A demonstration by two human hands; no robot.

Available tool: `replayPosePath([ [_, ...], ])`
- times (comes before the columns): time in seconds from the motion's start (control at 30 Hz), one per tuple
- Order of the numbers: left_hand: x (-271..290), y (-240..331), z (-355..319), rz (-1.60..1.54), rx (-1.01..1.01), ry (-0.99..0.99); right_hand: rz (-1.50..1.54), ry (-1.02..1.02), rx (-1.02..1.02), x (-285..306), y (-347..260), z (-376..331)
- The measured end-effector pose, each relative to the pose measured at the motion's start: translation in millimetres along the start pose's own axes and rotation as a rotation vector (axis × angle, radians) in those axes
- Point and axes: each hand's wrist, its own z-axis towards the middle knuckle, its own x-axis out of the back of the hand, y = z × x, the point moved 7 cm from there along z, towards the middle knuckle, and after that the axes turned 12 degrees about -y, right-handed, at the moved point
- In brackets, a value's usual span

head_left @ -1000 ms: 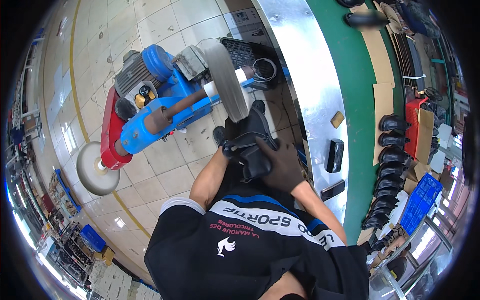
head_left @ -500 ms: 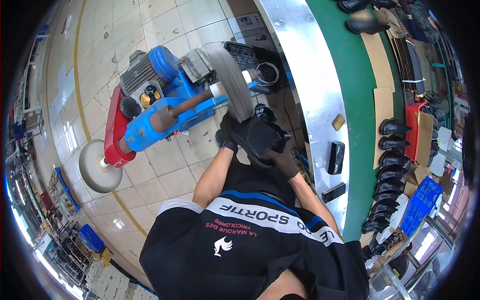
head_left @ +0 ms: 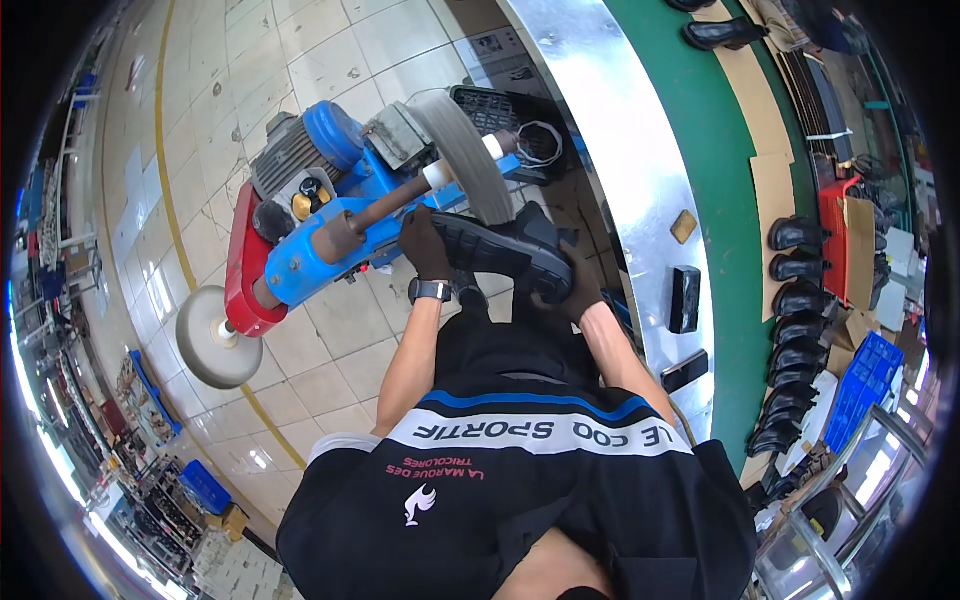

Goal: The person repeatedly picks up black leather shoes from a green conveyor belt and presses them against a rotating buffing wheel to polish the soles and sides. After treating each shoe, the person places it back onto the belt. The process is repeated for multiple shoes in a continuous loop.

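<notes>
A black shoe (head_left: pixel 505 250) lies crosswise between my hands, its ridged sole turned toward me. My left hand (head_left: pixel 427 248), in a dark brown glove, is closed around the end at the left. My right hand (head_left: pixel 582 285), gloved the same way, grips the heel end; some of its fingers are hidden behind the shoe. Just beyond, a grey buffing wheel (head_left: pixel 465 150) meets the shoe's far side or comes very close to it; contact is hidden. The wheel sits on the shaft of a blue and red polishing machine (head_left: pixel 300 255).
A second, pale wheel (head_left: pixel 220 337) is at the machine's left end. To the right runs a metal-edged bench (head_left: pixel 625 120) with a tan block (head_left: pixel 684 227), a black block (head_left: pixel 685 300) and a phone (head_left: pixel 685 371). Several black shoes (head_left: pixel 797 300) line the green surface beyond. A black crate (head_left: pixel 490 108) stands behind the wheel.
The shoe has turned from slanting toward me to lying crosswise, its sole now facing me. My left hand has moved left, and my right hand has shifted slightly right around the heel.
</notes>
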Motion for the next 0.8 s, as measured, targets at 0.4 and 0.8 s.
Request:
replayPosePath([
  [0.4, 7.0, 212.2, -13.5, 0.303, -0.525, 0.036, -0.319, -0.261, 0.084, 60.1, 54.4, 69.8],
  [0.8, -63.6, 276.1, -86.9, 0.301, -1.352, -0.828, -0.191, -0.486, -0.03, -37.7, 34.1, 38.6],
])
